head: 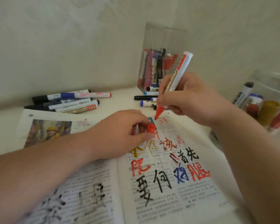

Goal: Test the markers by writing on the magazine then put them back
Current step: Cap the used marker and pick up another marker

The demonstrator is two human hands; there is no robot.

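Observation:
An open magazine (90,183) lies on the white table, its pages covered with red, black, blue and gold handwritten characters. My right hand (189,101) grips a red whiteboard marker (176,78) uncapped, its red tip just above the top of the right page. My left hand (120,135) rests on the magazine and pinches the marker's red cap (151,128) between thumb and fingers.
A pile of markers (68,101) lies at the back left beyond the magazine. A clear box (158,68) stands in the corner holding several markers, with a few loose markers (146,98) in front of it. More markers and caps (263,109) sit at the right edge.

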